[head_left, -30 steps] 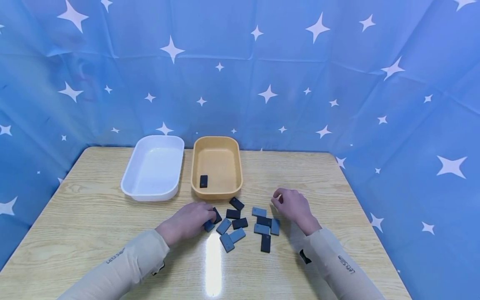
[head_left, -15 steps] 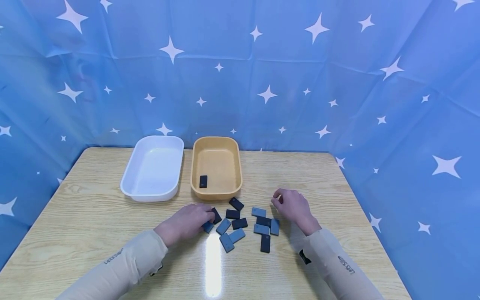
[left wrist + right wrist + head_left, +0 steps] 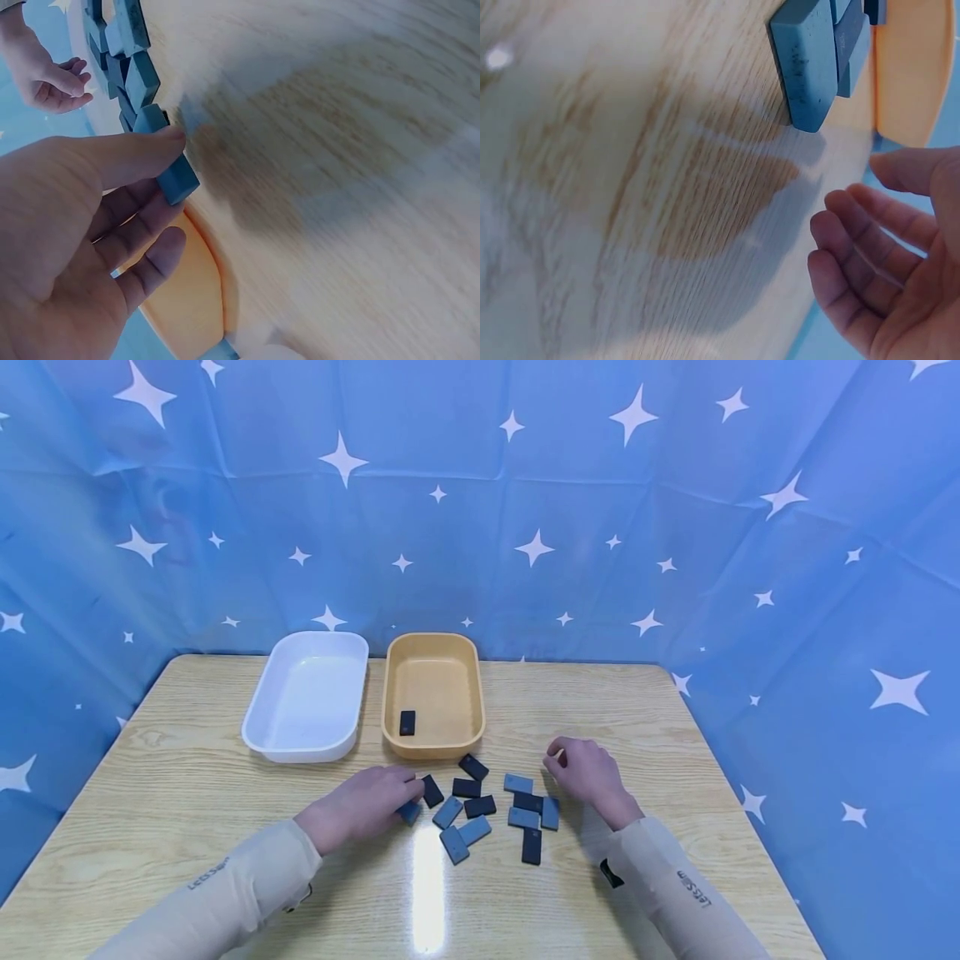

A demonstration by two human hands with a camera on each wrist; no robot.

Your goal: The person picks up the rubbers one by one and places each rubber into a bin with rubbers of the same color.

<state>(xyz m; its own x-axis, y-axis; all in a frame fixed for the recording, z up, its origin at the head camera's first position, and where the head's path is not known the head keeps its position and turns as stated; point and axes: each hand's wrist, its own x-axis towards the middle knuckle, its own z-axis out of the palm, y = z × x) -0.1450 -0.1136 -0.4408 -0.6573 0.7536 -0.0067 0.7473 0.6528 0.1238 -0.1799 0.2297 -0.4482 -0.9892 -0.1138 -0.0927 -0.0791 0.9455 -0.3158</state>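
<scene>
My left hand (image 3: 367, 806) pinches a small blue rectangular block (image 3: 178, 180) between thumb and fingers, low over the table. In the head view only one end of that block shows, past the fingers. Just right of the fingertips lies a black block (image 3: 432, 791). My right hand (image 3: 588, 774) holds nothing, its fingers loosely curled beside the right-hand cluster. Nearest to it is a blue block (image 3: 806, 71), seen large in the right wrist view.
Several loose black and blue blocks lie mid-table, among them a black one (image 3: 532, 847) and a blue one (image 3: 453, 845). Behind them stands a tan tray (image 3: 435, 677) with one black block (image 3: 407, 722) inside. A white tray (image 3: 307, 693) stands to its left.
My left hand has moved slightly left with the blue block, away from the black block, which now shows fully. The right hand stays where it was.
</scene>
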